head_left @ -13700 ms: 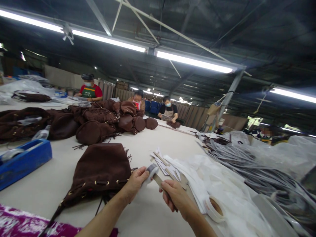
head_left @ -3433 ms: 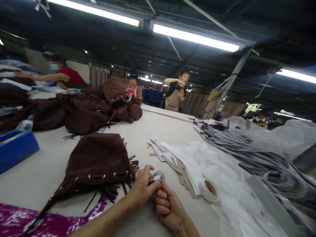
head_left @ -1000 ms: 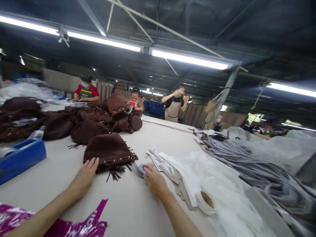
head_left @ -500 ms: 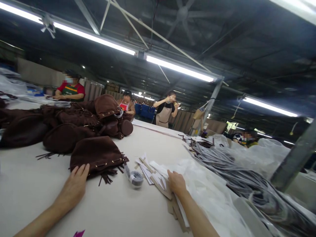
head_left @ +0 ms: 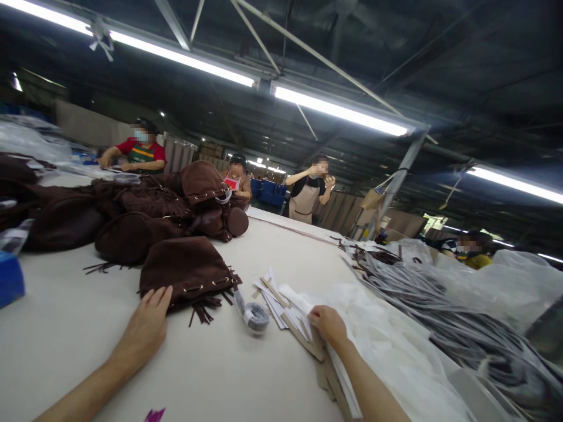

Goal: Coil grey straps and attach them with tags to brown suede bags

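Note:
My left hand (head_left: 147, 322) rests on the near edge of a dark brown fringed bag (head_left: 185, 269), its fingers side by side and the thumb hidden. The bag lies flat on the white table (head_left: 211, 375). My right hand (head_left: 328, 323) is curled at the pile of paper and card strips (head_left: 303, 337), beside white tissue-like sheets (head_left: 378, 340); what its fingers hold, if anything, is hidden. Between my hands, a coiled grey strap in clear wrap (head_left: 255, 317) reaches up to the bag's right end.
More brown bags (head_left: 132, 234) are heaped at the left. A blue box (head_left: 9, 278) stands at the left edge. Bundled grey straps (head_left: 440, 305) and clear plastic (head_left: 514, 275) lie at the right. Several people are beyond the table.
The view has swung left, so things sit further right and the blue box shows. My right hand's fingers are more curled. My left hand stays on the bag.

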`<act>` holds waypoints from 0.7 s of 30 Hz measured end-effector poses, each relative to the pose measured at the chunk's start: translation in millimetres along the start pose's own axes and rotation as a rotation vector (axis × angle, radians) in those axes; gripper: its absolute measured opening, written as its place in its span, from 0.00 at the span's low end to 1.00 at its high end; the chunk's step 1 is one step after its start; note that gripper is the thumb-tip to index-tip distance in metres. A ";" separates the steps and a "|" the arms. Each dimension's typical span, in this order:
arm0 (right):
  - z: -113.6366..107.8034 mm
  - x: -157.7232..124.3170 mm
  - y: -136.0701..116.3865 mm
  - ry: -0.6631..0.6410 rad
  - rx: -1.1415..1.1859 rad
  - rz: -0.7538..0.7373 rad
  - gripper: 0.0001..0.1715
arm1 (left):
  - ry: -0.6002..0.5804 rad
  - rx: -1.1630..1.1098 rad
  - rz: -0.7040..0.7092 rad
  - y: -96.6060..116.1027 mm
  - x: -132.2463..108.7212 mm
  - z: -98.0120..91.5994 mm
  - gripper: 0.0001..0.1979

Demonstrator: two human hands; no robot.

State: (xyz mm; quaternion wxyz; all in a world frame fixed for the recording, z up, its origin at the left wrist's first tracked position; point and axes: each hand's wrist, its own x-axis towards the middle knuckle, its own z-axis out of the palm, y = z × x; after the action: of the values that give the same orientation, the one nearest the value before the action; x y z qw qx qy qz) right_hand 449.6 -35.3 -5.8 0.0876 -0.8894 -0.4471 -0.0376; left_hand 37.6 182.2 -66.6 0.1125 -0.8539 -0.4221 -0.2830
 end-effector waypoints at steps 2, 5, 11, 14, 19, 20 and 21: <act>-8.6 2.9 1.8 -0.010 0.094 -0.007 0.08 | -0.009 -0.010 -0.010 -0.4 -0.6 0.4 0.31; -23.6 6.1 -1.5 0.008 0.245 -0.008 0.09 | -0.039 -0.009 -0.023 1.5 -0.2 -3.0 0.31; -49.7 -7.8 -44.6 -0.066 0.705 -0.051 0.10 | -0.248 0.055 -0.143 21.4 6.1 -33.0 0.31; -56.1 -36.1 -84.5 -0.245 0.969 -0.097 0.11 | -0.284 0.042 -0.183 43.3 1.2 -68.1 0.34; -53.5 -106.1 -151.5 -0.612 1.223 -0.100 0.15 | -0.461 -0.689 -0.087 87.6 -37.3 -131.8 0.39; -50.6 -120.0 -163.1 -0.696 1.253 -0.093 0.16 | -0.478 -0.885 -0.120 94.2 -48.6 -140.4 0.39; -46.7 -133.3 -174.0 -0.772 1.274 -0.095 0.16 | -0.455 -1.041 -0.160 99.2 -60.3 -147.3 0.36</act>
State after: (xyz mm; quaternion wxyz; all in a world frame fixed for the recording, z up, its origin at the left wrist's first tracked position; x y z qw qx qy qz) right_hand 231.0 -47.5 41.9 0.4210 -0.5961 -0.4192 0.5401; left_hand 29.1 17.8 23.2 -0.4381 -0.8016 -0.3041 -0.2703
